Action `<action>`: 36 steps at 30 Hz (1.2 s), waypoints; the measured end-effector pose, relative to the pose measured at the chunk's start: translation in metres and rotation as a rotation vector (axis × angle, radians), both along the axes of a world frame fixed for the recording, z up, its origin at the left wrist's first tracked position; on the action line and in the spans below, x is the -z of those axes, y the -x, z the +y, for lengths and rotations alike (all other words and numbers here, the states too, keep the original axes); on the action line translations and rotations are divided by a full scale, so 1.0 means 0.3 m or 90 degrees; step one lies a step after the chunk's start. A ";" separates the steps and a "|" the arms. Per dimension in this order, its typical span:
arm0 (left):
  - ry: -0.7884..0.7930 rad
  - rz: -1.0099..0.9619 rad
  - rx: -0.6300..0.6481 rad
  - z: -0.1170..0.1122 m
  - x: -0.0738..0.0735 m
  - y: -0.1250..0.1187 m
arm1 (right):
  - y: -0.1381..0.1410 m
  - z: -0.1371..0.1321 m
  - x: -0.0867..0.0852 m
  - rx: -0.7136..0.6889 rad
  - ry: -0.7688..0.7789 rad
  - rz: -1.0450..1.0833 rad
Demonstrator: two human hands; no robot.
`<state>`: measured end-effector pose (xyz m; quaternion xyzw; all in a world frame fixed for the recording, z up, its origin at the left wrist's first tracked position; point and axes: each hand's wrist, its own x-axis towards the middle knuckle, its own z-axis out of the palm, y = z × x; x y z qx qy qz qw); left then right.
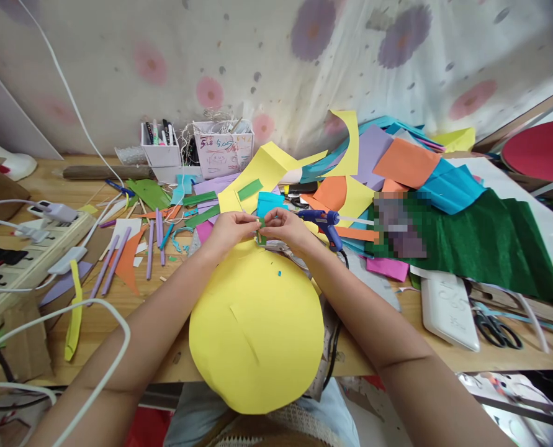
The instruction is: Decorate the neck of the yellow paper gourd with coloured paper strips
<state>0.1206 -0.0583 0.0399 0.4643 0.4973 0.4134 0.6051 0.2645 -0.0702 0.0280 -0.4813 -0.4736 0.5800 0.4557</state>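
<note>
Both my hands meet above the far edge of a round yellow paper disc (257, 323), which overhangs the table's front edge. Between my fingertips is a small green paper strip (262, 233). My left hand (234, 228) pinches it from the left. From the other side, the fingers of my right hand (285, 226) close on the same strip. A tiny blue scrap (279, 273) lies on the disc. Just right of my right hand rests a blue hot glue gun (323, 225). More green strips (205, 214) lie beyond my left hand.
Piled coloured paper (406, 161) fills the back right, with dark green crepe paper (485, 242) in front. A white power bank (448, 313) and black-handled scissors (497, 329) lie at right. Purple paper tubes (116, 261), a power strip (29, 261) and white cables (118, 310) are at left.
</note>
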 end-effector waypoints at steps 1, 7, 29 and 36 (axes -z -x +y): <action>0.002 -0.006 -0.001 0.000 -0.001 0.000 | 0.001 0.000 0.002 -0.002 -0.008 -0.004; -0.009 -0.033 0.001 0.005 -0.001 0.007 | 0.003 0.003 0.012 -0.003 -0.016 -0.015; 0.006 -0.061 0.076 0.026 0.024 0.018 | -0.014 0.003 0.006 -0.020 0.068 0.084; -0.088 -0.029 -0.001 0.030 0.029 0.015 | -0.009 -0.006 0.003 -0.069 0.023 0.072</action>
